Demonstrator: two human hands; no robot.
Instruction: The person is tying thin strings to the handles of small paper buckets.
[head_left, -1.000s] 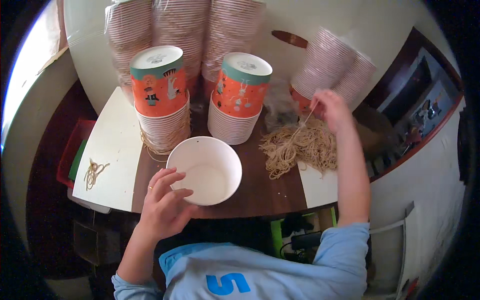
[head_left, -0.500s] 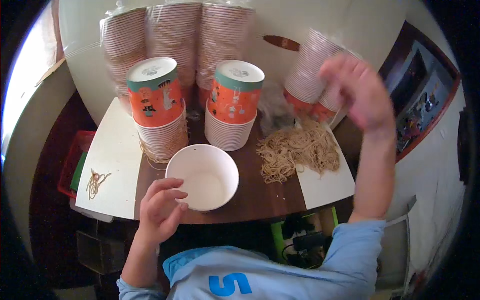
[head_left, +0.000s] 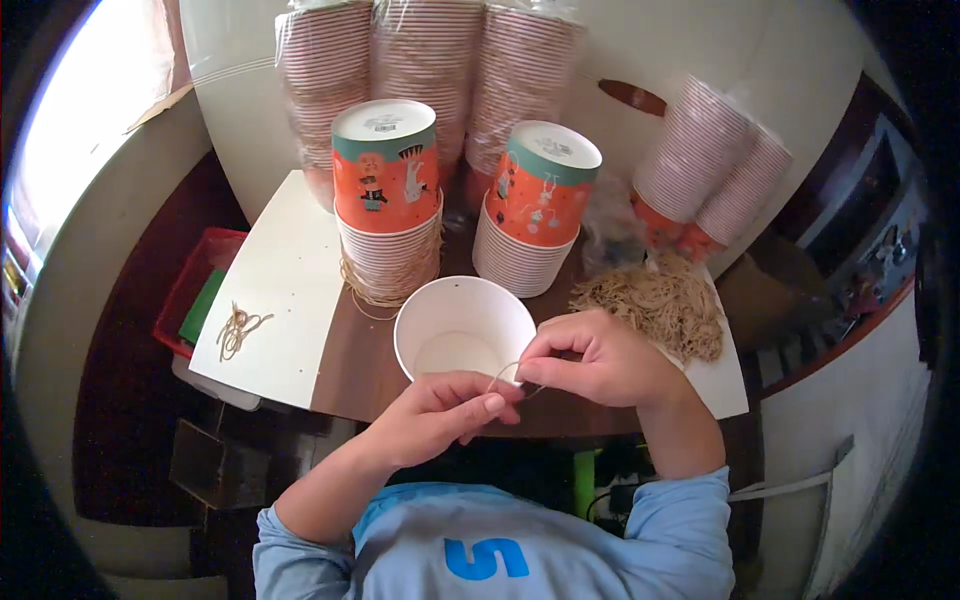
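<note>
My right hand [head_left: 597,358] pinches a thin tan string [head_left: 508,368] just in front of the table's near edge. The string runs in a small loop to my left hand [head_left: 440,415], whose thumb and fingers are closed on it. Right behind both hands a paper tub [head_left: 425,325], white inside, stands with its mouth toward me. Two upside-down stacks of orange and green paper tubs, the left stack [head_left: 388,190] and the right stack [head_left: 542,205], rise beyond it. Several strings [head_left: 360,290] hang around the lower part of the left stack.
A tangled heap of tan strings [head_left: 670,300] lies at the table's right. A few loose strings [head_left: 238,328] are on the white left panel. Tall plastic-wrapped tub stacks [head_left: 425,60] line the wall, with more wrapped tubs [head_left: 695,150] at right. A red crate [head_left: 195,290] sits left.
My right hand has come down from the upper right and now pinches a string. My left hand has moved right and closed on the string's loop. The view has turned slightly left.
</note>
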